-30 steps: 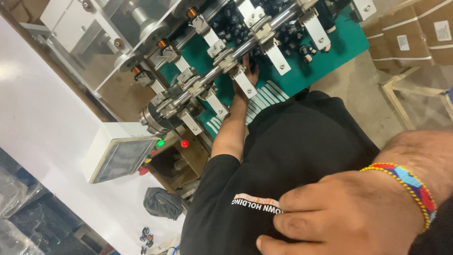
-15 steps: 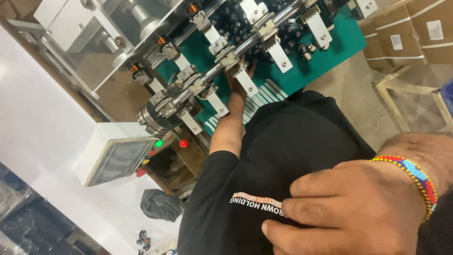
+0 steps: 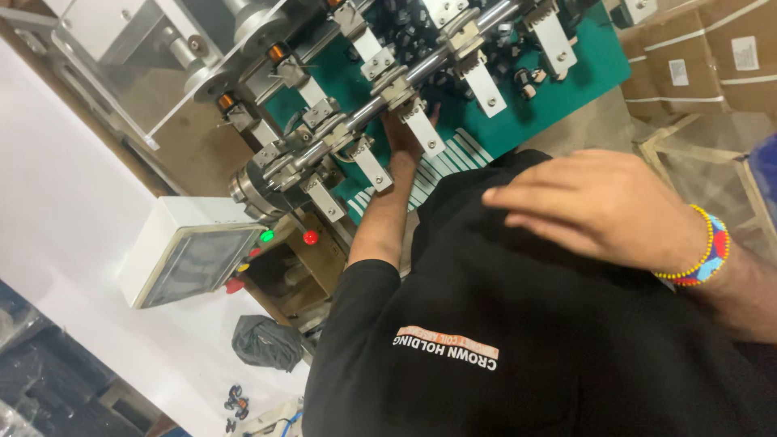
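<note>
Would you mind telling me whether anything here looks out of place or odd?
Yes. A co-worker's hand reaches in right under the machine's steel shaft, among its clamps. The wearer's right hand lies flat on that person's black shirt. Small dark parts lie loose on the green bed.

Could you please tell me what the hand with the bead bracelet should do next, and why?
Probably lift the right hand gently off the black shirt. It lies open and flat on a co-worker's back, while the co-worker's hand reaches in under the machine's metal shaft and brackets, so any push could nudge that arm.
</note>
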